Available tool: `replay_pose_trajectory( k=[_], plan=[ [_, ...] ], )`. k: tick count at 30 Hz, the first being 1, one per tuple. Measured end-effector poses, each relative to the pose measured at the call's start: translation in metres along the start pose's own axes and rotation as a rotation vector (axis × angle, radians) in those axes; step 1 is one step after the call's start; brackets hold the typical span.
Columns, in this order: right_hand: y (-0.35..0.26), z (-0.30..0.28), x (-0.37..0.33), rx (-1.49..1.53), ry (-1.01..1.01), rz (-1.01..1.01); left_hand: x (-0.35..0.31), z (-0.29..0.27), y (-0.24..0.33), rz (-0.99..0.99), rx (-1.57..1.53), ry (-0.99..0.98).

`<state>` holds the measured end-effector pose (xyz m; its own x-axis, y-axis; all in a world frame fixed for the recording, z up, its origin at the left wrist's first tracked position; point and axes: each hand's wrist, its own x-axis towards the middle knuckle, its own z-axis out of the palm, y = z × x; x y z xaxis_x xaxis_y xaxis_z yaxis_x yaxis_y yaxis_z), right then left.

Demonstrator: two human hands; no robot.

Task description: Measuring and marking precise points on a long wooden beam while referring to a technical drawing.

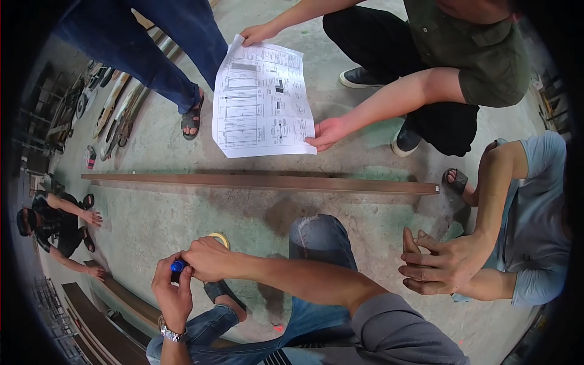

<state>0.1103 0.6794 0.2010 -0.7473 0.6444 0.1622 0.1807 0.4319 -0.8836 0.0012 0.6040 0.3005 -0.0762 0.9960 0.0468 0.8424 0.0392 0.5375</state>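
My left hand (172, 292), with a metal-banded watch on its wrist, is closed around a dark marker (178, 266) with a bright blue end. Against it, my right hand (210, 258) is curled, its fingertips meeting the marker; what lies inside its fingers is hidden. Just beyond the right knuckles shows part of a yellow ring (220, 239), perhaps a tape roll; whether I hold it or it lies on the floor I cannot tell. Both hands are above my bent knees, on the near side of a long brown metal profile (261, 181) lying across the floor.
Across the profile, a crouching person holds a printed drawing sheet (264, 103) in two hands. Someone in blue trousers (176, 55) stands beside it. At right sits a person with an open hand (441, 261). Another crouches far left near more brown profiles (97, 322).
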Motion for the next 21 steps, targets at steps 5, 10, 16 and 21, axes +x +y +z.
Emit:
replay_pose_trajectory(
  k=[5, 10, 16, 21],
  plan=[
    [-0.003, -0.004, -0.0003, -0.002, 0.008, -0.007, 0.0008, 0.0004, 0.0013, -0.034, -0.024, 0.009],
    [-0.0045, -0.0048, -0.0006, 0.036, 0.039, 0.031, 0.0013, -0.0001, 0.0001, -0.044, -0.012, 0.015],
    [-0.0053, -0.0062, 0.0002, 0.031, 0.044, 0.039, 0.0017, 0.0009, 0.0016, -0.035, -0.016, 0.049],
    [-0.0062, -0.0108, -0.0001, 0.082, 0.049, 0.073, 0.0024, 0.0018, -0.0017, -0.026, -0.038, 0.085]
  ],
)
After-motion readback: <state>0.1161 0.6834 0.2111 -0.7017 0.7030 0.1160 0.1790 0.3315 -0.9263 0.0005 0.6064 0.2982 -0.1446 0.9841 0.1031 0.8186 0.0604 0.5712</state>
